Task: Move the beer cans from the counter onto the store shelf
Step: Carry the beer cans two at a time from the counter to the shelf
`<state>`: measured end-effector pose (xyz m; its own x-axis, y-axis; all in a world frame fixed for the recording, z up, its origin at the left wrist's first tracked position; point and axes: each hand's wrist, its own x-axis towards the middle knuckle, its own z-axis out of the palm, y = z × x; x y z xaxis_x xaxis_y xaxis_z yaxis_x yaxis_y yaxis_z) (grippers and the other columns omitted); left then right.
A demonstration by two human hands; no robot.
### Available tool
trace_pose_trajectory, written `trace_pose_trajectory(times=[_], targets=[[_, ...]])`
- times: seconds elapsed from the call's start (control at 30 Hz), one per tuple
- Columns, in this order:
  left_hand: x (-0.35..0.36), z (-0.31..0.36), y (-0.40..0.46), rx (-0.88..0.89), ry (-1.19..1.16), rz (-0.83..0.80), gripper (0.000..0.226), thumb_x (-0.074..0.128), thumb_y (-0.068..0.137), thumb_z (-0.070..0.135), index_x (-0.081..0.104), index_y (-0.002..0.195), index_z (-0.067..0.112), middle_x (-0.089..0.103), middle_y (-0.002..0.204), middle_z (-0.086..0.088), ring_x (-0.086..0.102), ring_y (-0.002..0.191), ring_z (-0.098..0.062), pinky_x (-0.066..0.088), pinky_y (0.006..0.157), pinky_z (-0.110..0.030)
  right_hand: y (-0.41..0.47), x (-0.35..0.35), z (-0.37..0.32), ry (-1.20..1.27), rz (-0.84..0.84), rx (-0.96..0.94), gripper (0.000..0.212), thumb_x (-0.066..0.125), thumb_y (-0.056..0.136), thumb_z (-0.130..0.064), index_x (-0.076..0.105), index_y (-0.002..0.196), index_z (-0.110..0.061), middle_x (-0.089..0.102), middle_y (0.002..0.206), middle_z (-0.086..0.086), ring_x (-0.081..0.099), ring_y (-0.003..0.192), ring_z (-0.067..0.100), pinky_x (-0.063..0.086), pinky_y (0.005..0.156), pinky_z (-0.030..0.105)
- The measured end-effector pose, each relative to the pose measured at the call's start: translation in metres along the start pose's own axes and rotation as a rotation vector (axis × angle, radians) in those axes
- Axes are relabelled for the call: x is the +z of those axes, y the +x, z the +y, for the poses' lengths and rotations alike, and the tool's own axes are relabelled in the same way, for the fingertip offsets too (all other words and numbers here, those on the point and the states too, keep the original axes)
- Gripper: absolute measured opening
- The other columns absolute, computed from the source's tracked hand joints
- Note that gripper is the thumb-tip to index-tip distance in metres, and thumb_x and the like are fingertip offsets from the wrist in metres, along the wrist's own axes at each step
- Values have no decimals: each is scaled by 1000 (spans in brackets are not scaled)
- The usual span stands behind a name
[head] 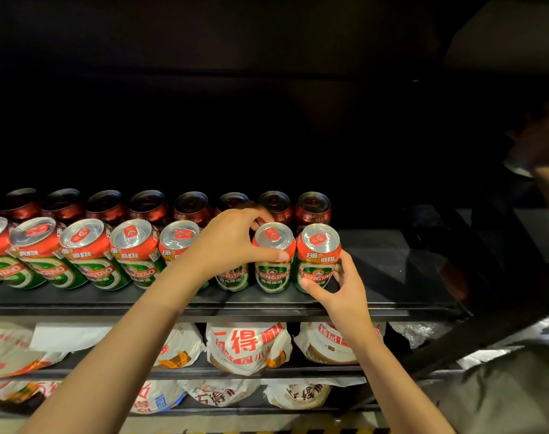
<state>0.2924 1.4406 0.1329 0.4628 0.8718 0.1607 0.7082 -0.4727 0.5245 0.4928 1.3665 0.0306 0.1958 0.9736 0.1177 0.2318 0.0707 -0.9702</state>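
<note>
Two rows of red and green Tsingtao beer cans stand upright on the dark shelf (392,277). My left hand (232,242) grips the top of the second can from the right (273,267) in the front row, thumb on its front and fingers behind it. My right hand (336,283) holds the rightmost front can (317,258), thumb low on its front and fingers round its right side. Both cans stand on the shelf. One front can (232,278) is partly hidden behind my left wrist. The counter is out of view.
The shelf runs on bare to the right of the last can. Its back row (191,205) sits in deep shadow. Below are two lower shelves with white and red packaged goods (248,346). At the far right stands another person (536,145).
</note>
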Motion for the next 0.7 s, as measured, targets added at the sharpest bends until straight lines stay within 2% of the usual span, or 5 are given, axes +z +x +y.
trace_pose_trajectory(times=[0.23,0.4,0.57,0.7], targets=[[2,0,1,-15,40,33,60,71,65,60,59,111,22,63,103,7,56,90,-6,50,79,-27,0,1,1,10,10,3,67,81,74,-23,45,131,-32,56,126,-15,53,116,-3,43,91,7],[2,-2,1,-25,53,-6,68,70,66,59,57,119,18,62,112,4,57,99,-12,51,86,-34,1,1,3,21,3,22,69,80,75,-25,45,135,-31,57,129,-14,53,118,-1,45,98,17],[3,-1,2,-20,74,-7,68,69,70,57,54,124,19,62,118,2,57,104,-13,49,86,-29,0,2,3,14,9,28,70,79,75,-27,44,136,-30,55,131,-13,51,120,0,45,99,19],[4,0,1,-33,93,-6,67,69,71,56,52,125,18,59,119,2,54,103,-12,42,80,-23,0,2,1,-5,6,22,70,78,77,-25,44,137,-28,55,132,-12,52,121,1,45,100,22]])
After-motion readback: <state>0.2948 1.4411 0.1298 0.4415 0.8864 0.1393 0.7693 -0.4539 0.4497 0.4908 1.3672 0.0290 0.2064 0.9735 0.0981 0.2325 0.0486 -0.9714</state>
